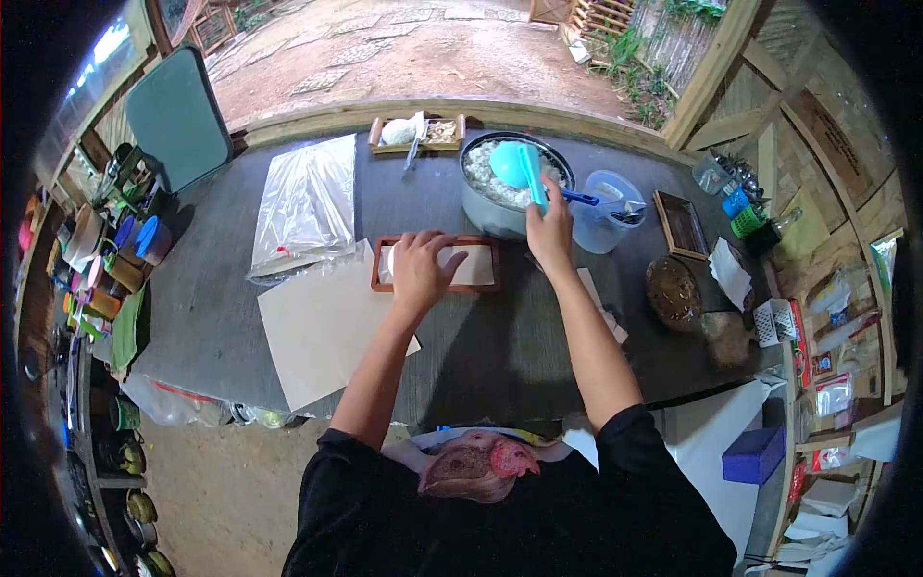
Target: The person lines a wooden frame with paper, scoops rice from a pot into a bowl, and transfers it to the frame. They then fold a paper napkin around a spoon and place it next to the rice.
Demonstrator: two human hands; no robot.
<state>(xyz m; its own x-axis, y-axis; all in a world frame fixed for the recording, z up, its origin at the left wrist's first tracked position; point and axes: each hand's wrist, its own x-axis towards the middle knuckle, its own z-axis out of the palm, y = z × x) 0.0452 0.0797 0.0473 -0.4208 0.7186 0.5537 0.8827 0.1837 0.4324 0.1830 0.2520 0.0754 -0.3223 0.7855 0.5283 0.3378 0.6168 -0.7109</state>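
Note:
My right hand (550,234) is closed around the handle of a turquoise scoop (517,165). The scoop's round bowl is over a large metal pot (500,213) of white rice (479,165). My left hand (421,269) lies over the left half of a small reddish-brown wooden tray (497,262), its fingers bent at the far rim and its thumb spread out to the right. Pale paper (475,269) lines the tray. Something white (390,260) shows at the left edge of that hand, mostly hidden under it.
Brown paper sheets (317,332) and a clear plastic pack (312,202) lie left of the tray. Behind stands another wooden tray (447,133) with a white mound and a spoon. Right of the pot are a plastic tub (598,231), a wooden frame (681,223) and a brown bowl (673,293).

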